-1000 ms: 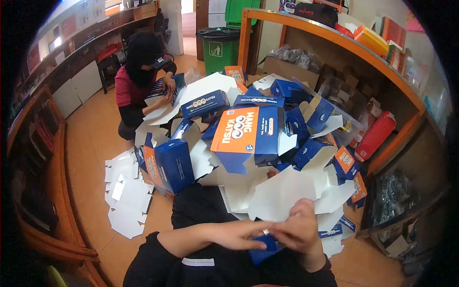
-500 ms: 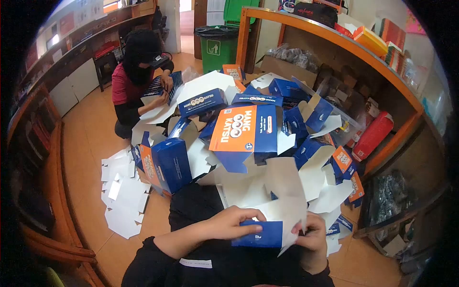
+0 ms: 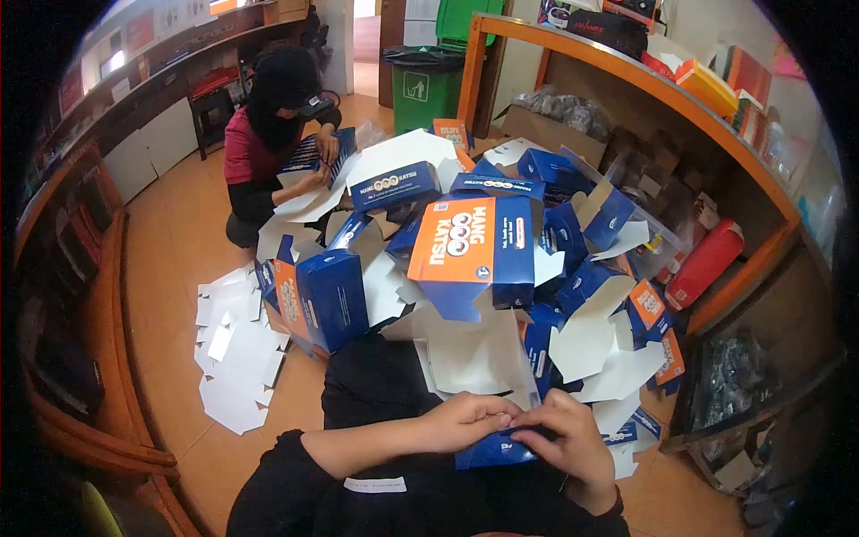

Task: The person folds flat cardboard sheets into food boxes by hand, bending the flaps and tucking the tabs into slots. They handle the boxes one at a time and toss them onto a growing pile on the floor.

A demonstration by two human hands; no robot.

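Note:
A folding carton box lies across my lap, its blue outer panel facing up near me and its white inside spread beyond. Closed at the panel's upper edge is my left hand, its fingertips on the cardboard. My right hand pinches the same edge from the right, and the fingertips of both hands meet there. Exactly which flap lies between the fingers is hidden. Just past the hands, an orange and blue Mang Katsu box rests on the pile.
Several folded cartons are heaped ahead, with a standing box at left. Flat white sheets lie on the floor. Another person handles a carton at back left. A green bin and an orange-framed shelf stand behind.
My right hand has moved left and up to meet my left hand at the carton's edge. The raised white flap has gone down. The view has shifted slightly.

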